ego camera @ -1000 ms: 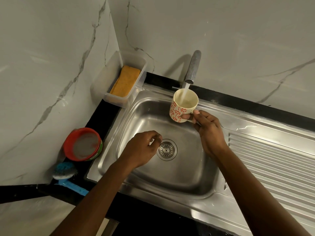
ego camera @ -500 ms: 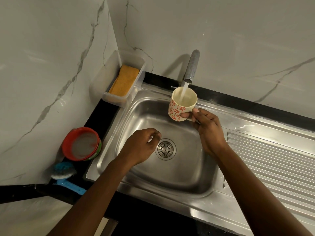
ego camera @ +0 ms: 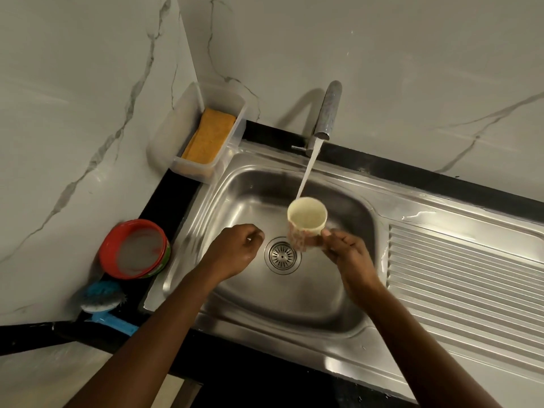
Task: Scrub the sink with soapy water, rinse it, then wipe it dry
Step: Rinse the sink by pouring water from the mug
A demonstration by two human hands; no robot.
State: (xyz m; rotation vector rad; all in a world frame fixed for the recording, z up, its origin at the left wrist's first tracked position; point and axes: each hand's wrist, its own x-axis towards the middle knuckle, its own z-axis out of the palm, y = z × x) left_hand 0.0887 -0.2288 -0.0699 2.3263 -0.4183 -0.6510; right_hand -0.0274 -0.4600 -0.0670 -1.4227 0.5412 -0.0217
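Note:
A stainless steel sink [ego camera: 244, 198] with a round drain [ego camera: 282, 255] lies below me. Water runs from the tap [ego camera: 327, 111] in a thin stream that passes behind the rim of the mug. My right hand [ego camera: 348, 254] grips a cream mug with red flowers [ego camera: 306, 223] by its handle, held upright over the drain. My left hand [ego camera: 235, 250] hovers over the basin left of the drain, fingers loosely curled, holding nothing.
A clear plastic tub holding a yellow sponge [ego camera: 210, 136] sits at the back left corner. A red bowl of cloudy soapy water [ego camera: 134, 248] and a blue scrubbing brush [ego camera: 101, 298] lie on the black counter at left. The ribbed drainboard [ego camera: 459, 278] extends right.
My right hand has lowered the mug from just under the tap spout toward the drain. The water stream is now long and visible. The left hand stayed in place.

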